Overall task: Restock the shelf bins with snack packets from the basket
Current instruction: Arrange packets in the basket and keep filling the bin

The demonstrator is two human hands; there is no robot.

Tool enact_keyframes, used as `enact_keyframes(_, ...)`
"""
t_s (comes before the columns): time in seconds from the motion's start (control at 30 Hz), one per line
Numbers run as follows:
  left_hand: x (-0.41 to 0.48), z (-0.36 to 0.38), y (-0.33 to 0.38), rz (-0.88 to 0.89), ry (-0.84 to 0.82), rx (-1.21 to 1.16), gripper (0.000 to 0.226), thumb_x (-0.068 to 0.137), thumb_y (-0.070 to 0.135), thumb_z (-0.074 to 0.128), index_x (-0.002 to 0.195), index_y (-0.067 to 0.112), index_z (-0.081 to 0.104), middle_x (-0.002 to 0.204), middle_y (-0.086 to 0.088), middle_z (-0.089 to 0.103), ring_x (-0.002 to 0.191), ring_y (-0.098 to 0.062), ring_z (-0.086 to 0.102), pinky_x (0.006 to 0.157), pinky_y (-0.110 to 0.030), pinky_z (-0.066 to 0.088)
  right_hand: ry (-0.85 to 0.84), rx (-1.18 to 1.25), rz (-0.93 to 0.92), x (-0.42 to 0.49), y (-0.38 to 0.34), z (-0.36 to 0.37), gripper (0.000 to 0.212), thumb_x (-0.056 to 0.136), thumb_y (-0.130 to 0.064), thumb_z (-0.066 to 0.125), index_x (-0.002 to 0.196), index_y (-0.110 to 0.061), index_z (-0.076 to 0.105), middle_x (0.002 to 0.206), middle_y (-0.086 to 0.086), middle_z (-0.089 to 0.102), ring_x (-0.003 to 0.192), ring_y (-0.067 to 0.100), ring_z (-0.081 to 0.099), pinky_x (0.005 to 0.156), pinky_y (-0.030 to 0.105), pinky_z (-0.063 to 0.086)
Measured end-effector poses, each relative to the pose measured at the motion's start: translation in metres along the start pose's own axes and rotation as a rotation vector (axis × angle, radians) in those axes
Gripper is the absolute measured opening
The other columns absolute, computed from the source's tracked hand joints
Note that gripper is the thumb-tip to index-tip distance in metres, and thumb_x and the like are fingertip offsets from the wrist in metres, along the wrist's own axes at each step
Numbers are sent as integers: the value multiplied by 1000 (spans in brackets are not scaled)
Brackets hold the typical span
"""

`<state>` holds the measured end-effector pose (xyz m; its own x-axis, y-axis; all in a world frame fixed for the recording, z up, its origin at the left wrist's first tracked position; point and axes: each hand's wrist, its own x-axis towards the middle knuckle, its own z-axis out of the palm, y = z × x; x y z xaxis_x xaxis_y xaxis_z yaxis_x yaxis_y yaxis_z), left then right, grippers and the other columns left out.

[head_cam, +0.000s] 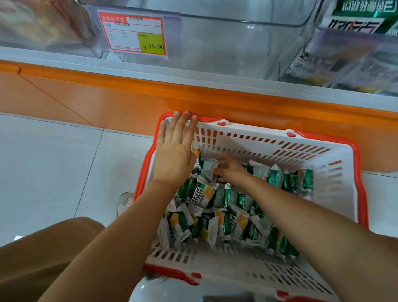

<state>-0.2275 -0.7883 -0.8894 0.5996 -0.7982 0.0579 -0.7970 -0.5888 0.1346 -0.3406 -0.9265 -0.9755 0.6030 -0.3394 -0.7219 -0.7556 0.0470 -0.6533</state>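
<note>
My right hand (230,170) is the hardest thing to read. It is blurred and low inside the basket (251,144), with its fingers on the packets (221,215) near the far wall. I cannot tell whether they have closed on one or only touch it. My forearms cover part of the heap, and the basket's near corner is cut off at the bottom edge. The print on the packets is too small and crumpled to read.

The left bin (31,28) holds something orange and yellow, only a smear through the plastic. The right bin (351,53) runs out of the picture, and its lower front is cloudy. On the price tag (133,32) only the figure 15.90 on the yellow patch is clear.

My left hand (175,147) is released, fingers straight and close together. It lies flat over the basket's far left corner, fingertips on the orange rim.

The packets are small pillow bags, green and white with a yellow patch, jumbled across the bottom of the basket. Packets in the same colours are stacked in the right bin. The middle bin (232,30) is clear plastic and sits between the other two, with the price tag at its left front. The basket is white slotted plastic with an orange rim, and it stands on the pale tiled floor (40,150) against the orange base of the shelf (189,90).
</note>
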Motion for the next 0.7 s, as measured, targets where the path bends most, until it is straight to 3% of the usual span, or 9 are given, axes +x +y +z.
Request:
enact_keyframes(0.13, 0, 1, -2, 16, 9, 23, 77, 89, 20, 54, 156, 15, 17, 161, -9, 22, 151, -29, 11, 123, -50, 7, 52, -54, -66, -2, -1, 3, 54, 94, -12, 62, 143, -18, 42, 136, 9, 50, 114, 29, 58, 91, 46, 54)
enact_keyframes(0.23, 0, 1, -2, 16, 4, 37, 78, 89, 20, 54, 157, 16, 16, 162, -9, 21, 151, -28, 11, 123, -50, 7, 59, -77, -56, -4, -1, 3, 44, 95, -14, 60, 138, -14, 50, 111, 15, 63, 97, 32, 65, 88, 49, 55)
enact_keyframes(0.5, 0, -2, -3, 24, -36, 58, 78, 92, 23, 51, 158, 17, 9, 164, -8, 13, 152, -27, 4, 123, -48, 5, 118, -214, -199, -20, -12, -6, 38, 88, -24, 71, 121, -9, 59, 106, 4, 61, 99, 21, 59, 88, 34, 48)
enact_keyframes(0.63, -2, -5, 0, 34, -46, 32, 80, 93, 28, 54, 157, 14, 8, 164, -11, 11, 152, -28, 2, 123, -48, 3, 201, -122, -250, -35, -18, -21, 38, 88, -35, 70, 114, -10, 57, 103, -1, 61, 93, 17, 58, 76, 27, 44)
enact_keyframes(0.7, -6, -7, 3, 59, -51, -14, 78, 94, 37, 53, 156, 12, 13, 163, -13, 13, 151, -30, 6, 123, -48, 1, 200, 23, -242, -45, -22, -28, 41, 89, -35, 69, 121, -17, 52, 109, 1, 61, 97, 19, 61, 80, 30, 48)
